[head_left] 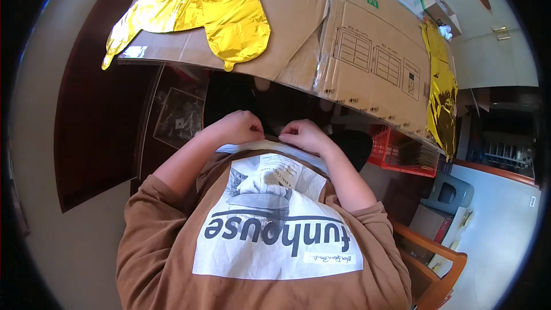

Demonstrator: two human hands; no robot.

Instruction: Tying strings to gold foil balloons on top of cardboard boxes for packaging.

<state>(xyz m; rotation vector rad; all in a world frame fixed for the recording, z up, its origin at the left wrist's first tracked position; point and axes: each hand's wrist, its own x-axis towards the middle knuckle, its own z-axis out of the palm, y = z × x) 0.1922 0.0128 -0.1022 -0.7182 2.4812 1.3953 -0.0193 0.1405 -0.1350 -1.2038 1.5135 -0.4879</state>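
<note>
My left hand [241, 127] and my right hand [303, 135] are close together over my lap, just beyond the hem of my brown shirt [155, 235]. The fingers of both are curled in, thumbs toward each other. Anything pinched between them is hidden or too small to make out. A pale strip of cloth [270, 146] lies along the shirt hem, right by both hands. Past them, a gold foil letter balloon [229, 11], flat and uninflated, rests on the left of a cardboard-covered table [293, 40], partly over its front edge.
Another piece of gold foil [442, 92] hangs over the table's right end. Below it are a red plastic crate [396, 155] and a wooden chair [447, 270]. A small tissue box [439, 8] stands at the far right. To the left is a dark wooden panel [97, 109].
</note>
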